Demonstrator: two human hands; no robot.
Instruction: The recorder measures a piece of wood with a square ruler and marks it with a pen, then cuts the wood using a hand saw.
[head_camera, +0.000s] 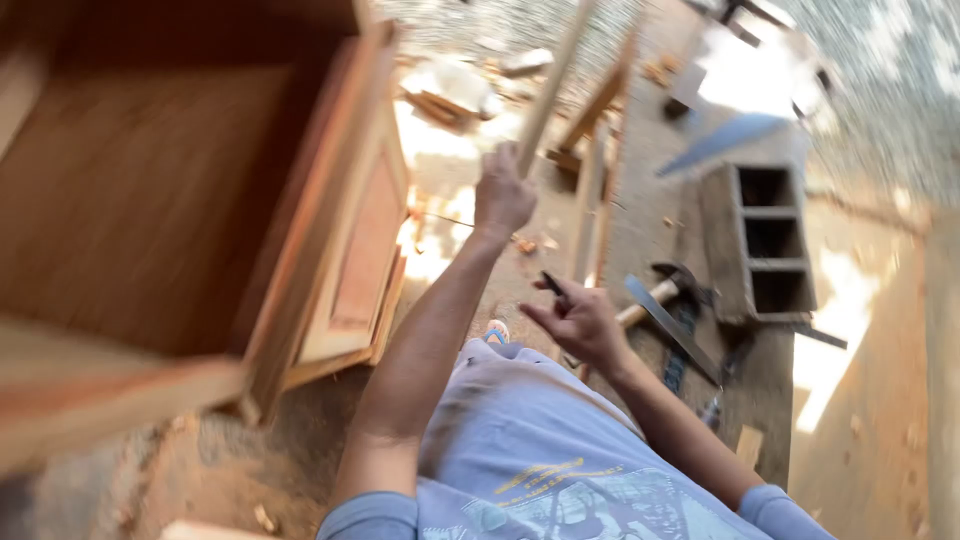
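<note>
Cabinet (180, 200) left, hammer (665, 290) right.

Person wears a light grey-blue short-sleeved tee; sleeve hems sit at the upper arms, forearms bare below them. Chest has a printed graphic in teal and white tones with yellowish lettering strokes above it, too blurred to make out. Left hand (502, 196) and right hand (580, 322) are both bare, no gloves, watch or rings visible; a bit of blue footwear shows just past the shirt edge.
</note>
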